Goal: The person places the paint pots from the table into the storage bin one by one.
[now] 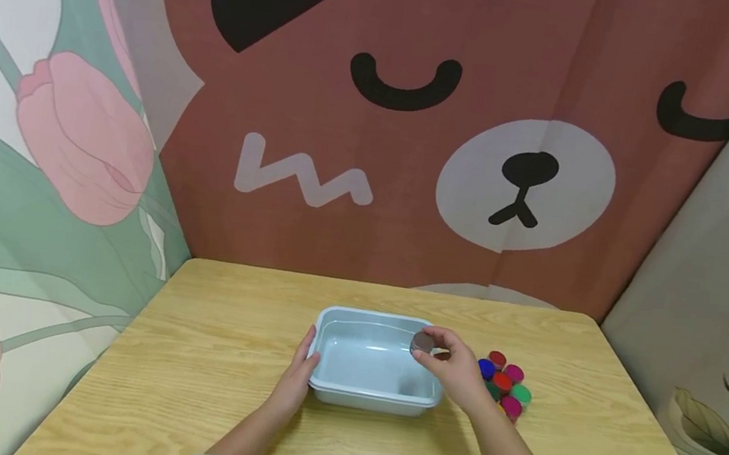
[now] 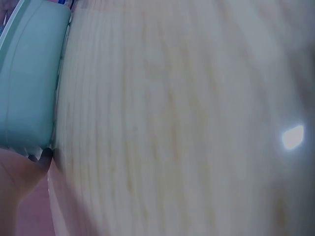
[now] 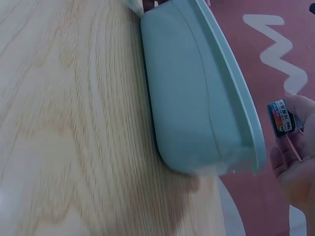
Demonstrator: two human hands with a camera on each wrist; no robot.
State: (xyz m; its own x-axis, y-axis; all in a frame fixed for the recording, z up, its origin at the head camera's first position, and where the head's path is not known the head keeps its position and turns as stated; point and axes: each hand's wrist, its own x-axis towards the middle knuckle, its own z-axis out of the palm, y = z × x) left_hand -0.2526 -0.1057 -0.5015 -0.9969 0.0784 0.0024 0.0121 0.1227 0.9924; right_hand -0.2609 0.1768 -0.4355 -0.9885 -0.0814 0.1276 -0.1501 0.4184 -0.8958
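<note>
Light blue is the basin point(image 1: 370, 397), which stands on the wooden surface point(image 1: 181, 357) in the head view. The left hand point(image 1: 296, 376) grips it at its left end, with the thumb at the rim and the fingers along the outside wall. The right hand point(image 1: 453, 362) pinches a small round jar point(image 1: 421, 343) between thumb and fingers, and the jar is in the air above the right part of the basin (its lid looks dark brown). To the right of the basin, just beside the right forearm, a group of jars point(image 1: 501, 382) stands close together; their lids are red, blue, magenta and green, and the arm covers some of them. Behind the surface hangs a reddish-brown cloth point(image 1: 308, 235) with a drawn bear.

In the left wrist view, the basin shows its outer wall at the left edge, and the left hand is at its lower end, a fingertip near the bottom corner. The picture is blurred there (how each finger lies, I cannot tell).

In the right wrist view, the long side of the basin crosses the middle. The right hand, at the right edge, holds the jar near the rim, apart from it; a dark label point(image 3: 282, 118) with white and orange print is turned to the camera.
</note>
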